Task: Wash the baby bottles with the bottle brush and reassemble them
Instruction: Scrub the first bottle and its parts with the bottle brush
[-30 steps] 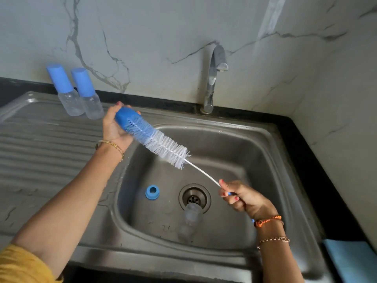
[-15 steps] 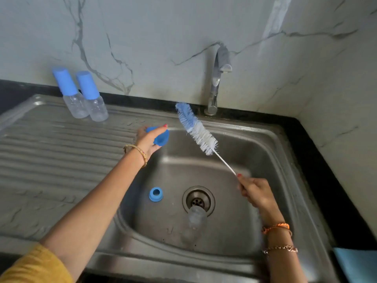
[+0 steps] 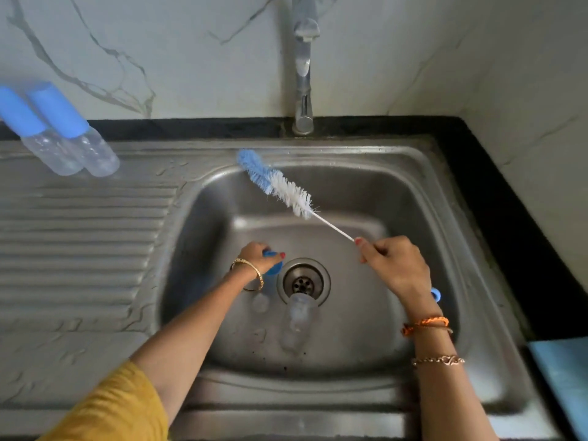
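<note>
My right hand (image 3: 394, 265) grips the wire handle of the bottle brush (image 3: 276, 186), whose blue and white bristles point up-left above the basin. My left hand (image 3: 254, 257) is low in the sink (image 3: 439, 198), just left of the drain (image 3: 304, 281), with its fingers curled round a blue cap (image 3: 276, 268). A clear, uncapped bottle (image 3: 297, 316) lies on the basin floor with one end at the drain. Two clear bottles with blue caps (image 3: 60, 135) stand on the drainboard at the back left.
The tap (image 3: 302, 74) rises from the back edge, and no water runs from it. A small clear piece (image 3: 260, 303) sits on the basin floor under my left wrist. The ribbed drainboard (image 3: 79, 237) spreads left. A blue cloth (image 3: 563, 377) lies at the right front.
The brush came out of the blue cap. My left hand carried the cap down from the basin's rim to the floor beside the drain, covering the blue ring there. My right hand kept the brush raised.
</note>
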Available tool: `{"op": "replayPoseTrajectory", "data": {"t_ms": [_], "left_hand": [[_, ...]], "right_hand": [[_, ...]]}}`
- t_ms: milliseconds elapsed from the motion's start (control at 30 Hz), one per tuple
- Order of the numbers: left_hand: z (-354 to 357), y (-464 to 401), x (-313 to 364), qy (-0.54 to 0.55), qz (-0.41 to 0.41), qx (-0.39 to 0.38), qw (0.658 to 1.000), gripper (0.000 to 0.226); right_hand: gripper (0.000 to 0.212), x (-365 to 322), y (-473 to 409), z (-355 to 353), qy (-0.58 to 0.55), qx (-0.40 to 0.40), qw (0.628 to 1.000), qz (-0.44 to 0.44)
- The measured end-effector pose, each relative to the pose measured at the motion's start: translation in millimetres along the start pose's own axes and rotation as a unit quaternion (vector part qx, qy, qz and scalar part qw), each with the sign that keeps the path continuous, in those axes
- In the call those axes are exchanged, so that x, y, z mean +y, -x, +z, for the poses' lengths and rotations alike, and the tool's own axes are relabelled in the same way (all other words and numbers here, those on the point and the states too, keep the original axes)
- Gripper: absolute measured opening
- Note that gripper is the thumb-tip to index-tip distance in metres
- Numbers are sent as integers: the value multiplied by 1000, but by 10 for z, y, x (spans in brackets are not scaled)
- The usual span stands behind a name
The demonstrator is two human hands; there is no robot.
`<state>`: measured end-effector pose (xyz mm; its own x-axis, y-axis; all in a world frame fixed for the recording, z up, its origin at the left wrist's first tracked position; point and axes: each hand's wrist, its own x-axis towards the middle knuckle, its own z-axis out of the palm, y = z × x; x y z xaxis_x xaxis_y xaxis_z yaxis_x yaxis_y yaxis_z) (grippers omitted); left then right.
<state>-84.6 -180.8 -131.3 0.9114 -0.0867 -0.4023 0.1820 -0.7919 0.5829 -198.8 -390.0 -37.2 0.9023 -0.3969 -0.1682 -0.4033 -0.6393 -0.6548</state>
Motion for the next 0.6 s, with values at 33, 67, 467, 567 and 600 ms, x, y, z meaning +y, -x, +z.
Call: {"op": "replayPoseTrajectory", "data": {"t_ms": [33,67,467,567,600], "left_hand": [[6,-42,-12,-22,-1,-11,1000,40],[16,-87,-18,-40,0,-23,999,42],[201,-117,-63,-103,33,-71,992,78],[184,-74,-51,-76,36,-69,994,84],[177,-60,-50,-70,37,-62,995,84]], "right_hand": [[39,1,0,18,0,6,1000,-3],[39,-2,2,33,1,14,1000,-7],[39,0,6,55,57,56,997,-9],[35,6,6,59,54,56,997,-8],[35,1,9,55,56,57,997,-9]]}}
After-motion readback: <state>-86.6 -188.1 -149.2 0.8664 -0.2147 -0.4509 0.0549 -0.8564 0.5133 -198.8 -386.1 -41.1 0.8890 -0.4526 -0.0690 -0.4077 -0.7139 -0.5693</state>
